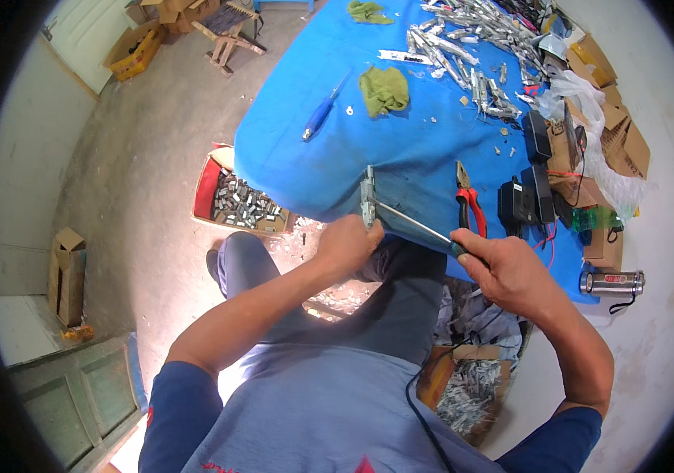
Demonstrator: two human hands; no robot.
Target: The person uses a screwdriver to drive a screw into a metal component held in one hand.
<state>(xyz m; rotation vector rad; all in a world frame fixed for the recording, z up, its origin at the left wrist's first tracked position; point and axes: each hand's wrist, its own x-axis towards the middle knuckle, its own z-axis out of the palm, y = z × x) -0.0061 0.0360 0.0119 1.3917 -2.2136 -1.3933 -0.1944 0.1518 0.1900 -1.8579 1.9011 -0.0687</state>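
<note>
Your gray-blue shirt [329,402] fills the near foreground as you work at the edge of a blue-covered tabletop [289,102]. Your left hand [349,246] is curled closed, its fingers gripping the lower end of a slim silvery metal piece [367,197], which stands up just beyond the knuckles. Your right hand [510,268] is wrapped around the handle of a long-shafted screwdriver [415,221], its shaft reaching leftward to the piece's side; whether the tip is wedged in or only touching cannot be told. Judging by that, work on this piece is under way and unfinished. Well beyond both hands, a heap of similar silvery pieces [453,67] suggests many of the kind, though which are worked and which untouched is unclear. To the left of your left hand and below the tabletop, a red-sided box [207,189] holds small dark and silver blocks [242,203], perhaps the yield so far. Red-handled pliers [464,191] lie just beyond your right hand, and a blue-handled screwdriver [319,117] rests farther beyond your left, neither in your grip.
</note>
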